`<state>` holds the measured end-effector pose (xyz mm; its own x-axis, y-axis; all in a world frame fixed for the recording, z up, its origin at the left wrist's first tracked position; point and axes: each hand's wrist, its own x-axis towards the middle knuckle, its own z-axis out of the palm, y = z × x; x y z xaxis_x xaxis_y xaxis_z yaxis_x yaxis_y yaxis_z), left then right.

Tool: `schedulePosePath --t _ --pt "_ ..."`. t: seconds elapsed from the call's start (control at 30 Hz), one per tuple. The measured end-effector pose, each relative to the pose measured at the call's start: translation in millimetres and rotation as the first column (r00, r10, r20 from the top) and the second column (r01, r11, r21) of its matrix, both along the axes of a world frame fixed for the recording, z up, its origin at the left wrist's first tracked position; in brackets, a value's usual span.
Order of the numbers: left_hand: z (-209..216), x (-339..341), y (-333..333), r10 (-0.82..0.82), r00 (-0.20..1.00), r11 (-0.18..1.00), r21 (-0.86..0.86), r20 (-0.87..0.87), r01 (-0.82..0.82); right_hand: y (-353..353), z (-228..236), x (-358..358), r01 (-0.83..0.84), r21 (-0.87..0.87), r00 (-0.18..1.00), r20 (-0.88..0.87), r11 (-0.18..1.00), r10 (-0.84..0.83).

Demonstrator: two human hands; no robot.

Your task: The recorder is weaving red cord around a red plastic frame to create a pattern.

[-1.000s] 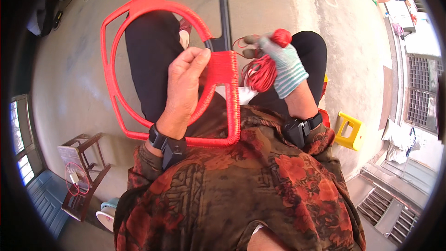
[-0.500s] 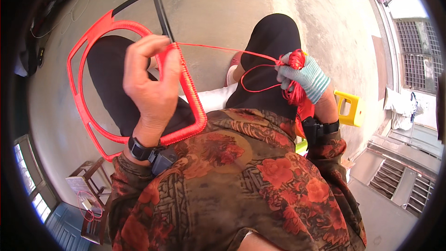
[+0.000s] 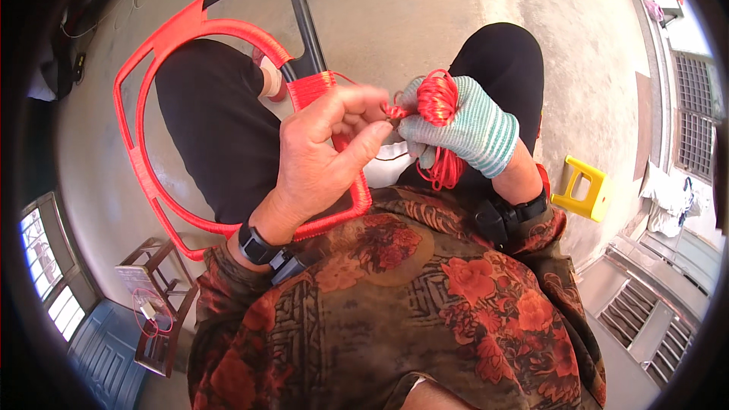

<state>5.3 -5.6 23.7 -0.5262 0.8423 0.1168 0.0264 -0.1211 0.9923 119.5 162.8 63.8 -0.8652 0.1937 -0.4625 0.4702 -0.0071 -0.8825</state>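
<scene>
A black tubular frame, mostly wrapped in red cord, lies across my left thigh. A red-wrapped ring sits inside its outline. My bare left hand is over the frame's right side, its fingers half curled and its thumb apart from the index finger. Its fingertips are beside a twisted bit of red cord close to the other hand. My right hand, in a striped grey-green glove, is closed around a hank of red cord, which bulges above and below the grip. From the frame a strand runs behind my left fingers.
A yellow plastic stool stands on the concrete floor to my right. At the lower left are a small wooden stand and a blue door. White cloth hangs by the barred window at right.
My left hand has moved right, away from the frame's wrapped side and toward my right hand. The hands are now close together, and the strand once taut between them is slack.
</scene>
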Motion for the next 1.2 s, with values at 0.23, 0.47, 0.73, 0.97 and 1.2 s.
schedulePosePath --t 0.23,0.47,0.73,0.97,1.2 --pt "-4 -6 -1 -0.017 0.996 0.989 -0.150 -0.090 0.003 4 -14 -1 0.001 -0.189 0.994 0.111 0.982 0.020" --pt "-5 -9 1 0.061 0.928 0.995 -0.094 0.368 -0.028 20 -32 -11 0.633 -0.110 0.760 -0.104 0.767 -0.642" --pt "-5 -14 -2 0.074 0.918 0.996 -0.080 0.388 -0.046 5 -15 4 0.354 -0.008 0.879 -0.338 0.935 -0.336" --pt "-3 -15 -4 0.020 0.889 0.996 -0.087 0.457 0.023 -15 -28 -15 0.222 -0.020 0.946 -0.239 0.975 -0.220" --pt "-3 -14 -2 -0.008 0.903 0.996 -0.073 0.430 0.044 -14 -30 -20 0.217 -0.027 0.952 -0.215 0.976 -0.217"
